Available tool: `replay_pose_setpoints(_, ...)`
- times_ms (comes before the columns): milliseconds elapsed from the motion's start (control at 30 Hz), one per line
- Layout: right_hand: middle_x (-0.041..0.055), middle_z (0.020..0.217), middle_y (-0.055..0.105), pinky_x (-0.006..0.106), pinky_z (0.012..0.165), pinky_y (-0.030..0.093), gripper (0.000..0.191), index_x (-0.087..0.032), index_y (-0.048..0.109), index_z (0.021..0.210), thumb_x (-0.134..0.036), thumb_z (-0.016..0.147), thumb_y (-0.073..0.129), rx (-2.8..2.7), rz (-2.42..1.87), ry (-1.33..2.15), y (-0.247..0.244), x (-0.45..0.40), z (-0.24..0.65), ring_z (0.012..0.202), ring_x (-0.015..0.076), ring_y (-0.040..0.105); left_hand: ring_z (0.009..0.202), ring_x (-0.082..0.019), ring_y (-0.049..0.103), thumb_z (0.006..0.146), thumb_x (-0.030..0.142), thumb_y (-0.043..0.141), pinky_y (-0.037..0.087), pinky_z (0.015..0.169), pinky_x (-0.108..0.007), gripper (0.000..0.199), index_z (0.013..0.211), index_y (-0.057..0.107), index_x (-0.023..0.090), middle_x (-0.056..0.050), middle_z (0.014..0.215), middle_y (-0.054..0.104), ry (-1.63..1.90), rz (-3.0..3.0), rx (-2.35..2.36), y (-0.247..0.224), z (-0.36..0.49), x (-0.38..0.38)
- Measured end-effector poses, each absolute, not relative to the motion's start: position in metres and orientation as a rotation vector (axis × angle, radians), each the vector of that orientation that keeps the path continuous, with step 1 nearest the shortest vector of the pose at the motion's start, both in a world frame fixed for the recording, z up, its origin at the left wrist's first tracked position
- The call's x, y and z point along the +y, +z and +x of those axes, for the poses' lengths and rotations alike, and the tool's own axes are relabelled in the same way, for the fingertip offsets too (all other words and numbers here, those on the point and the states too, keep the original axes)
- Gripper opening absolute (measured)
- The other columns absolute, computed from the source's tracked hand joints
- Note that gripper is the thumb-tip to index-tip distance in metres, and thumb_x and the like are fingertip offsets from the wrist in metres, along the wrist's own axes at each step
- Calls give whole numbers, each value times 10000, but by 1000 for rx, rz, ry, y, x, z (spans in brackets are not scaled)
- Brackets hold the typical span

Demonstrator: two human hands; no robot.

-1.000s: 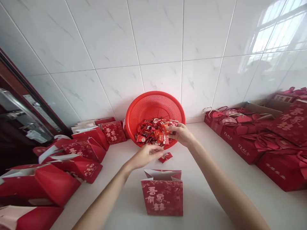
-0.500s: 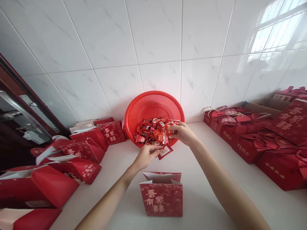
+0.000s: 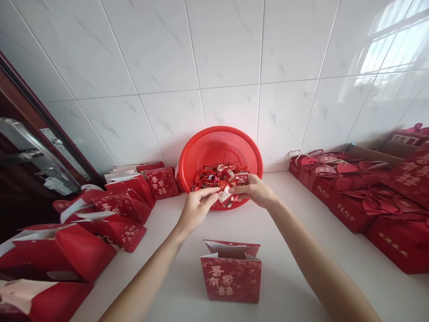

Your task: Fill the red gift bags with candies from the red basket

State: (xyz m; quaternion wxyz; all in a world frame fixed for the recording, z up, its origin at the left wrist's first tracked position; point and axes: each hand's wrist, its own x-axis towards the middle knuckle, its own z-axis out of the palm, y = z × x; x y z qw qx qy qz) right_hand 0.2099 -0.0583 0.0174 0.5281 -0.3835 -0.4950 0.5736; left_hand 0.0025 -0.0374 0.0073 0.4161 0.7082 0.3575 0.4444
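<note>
Over the front of a tilted red plastic basket (image 3: 201,139), my two hands meet at a small wrapped candy (image 3: 225,194) with a pale label. My left hand (image 3: 198,209) pinches its left side between thumb and fingers. On the other side, the fingertips of my right hand (image 3: 257,191) reach the same candy, and a red candy packet (image 3: 240,179) with white print shows at its curled fingers. Wrapped candies (image 3: 208,174) lie heaped in the basket behind. Nearer to me, a red paper gift bag (image 3: 231,279) stands upright with its top open.
Open red gift bags (image 3: 132,230) line the left side, near a dark door frame with a metal handle (image 3: 25,154). Closed red gift boxes (image 3: 348,212) with ribbons stand in rows on the right, by a cardboard box (image 3: 378,150). A tiled wall (image 3: 231,105) rises behind the basket.
My left hand has moved up with the pale-labelled candy, towards my right hand. The right hand's fingertips now meet that candy. The whole view has shifted slightly.
</note>
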Motion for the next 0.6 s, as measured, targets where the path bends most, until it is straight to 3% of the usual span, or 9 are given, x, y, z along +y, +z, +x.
replay_pose_setpoints(167, 6, 722, 703, 256, 554, 537, 393, -147, 692, 847, -249, 561, 941, -1186, -776, 1336, 28, -69, 201, 610, 142, 642, 1003, -290, 761, 781, 474, 799, 617, 907, -382, 419, 1061, 793, 162, -103, 1054, 806, 1148, 1688, 819, 22, 1, -54)
replay_pose_setpoints(500, -15, 747, 695, 262, 614, 568, 318, -191, 689, 884, -212, 659, 912, -1303, -622, 1287, 43, -94, 188, 644, 138, 655, 943, -231, 768, 777, 371, 849, 612, 869, -297, 263, 991, 826, 219, -57, 973, 820, 1247, 1587, 682, 43, -4, -81)
replay_pose_setpoints(600, -19, 745, 699, 246, 597, 564, 325, -193, 690, 883, -211, 652, 917, -1274, -617, 1277, 46, -97, 186, 606, 121, 644, 920, -223, 757, 786, 420, 838, 597, 830, -282, 294, 989, 828, 209, -63, 960, 818, 1276, 1594, 706, 43, -7, -80)
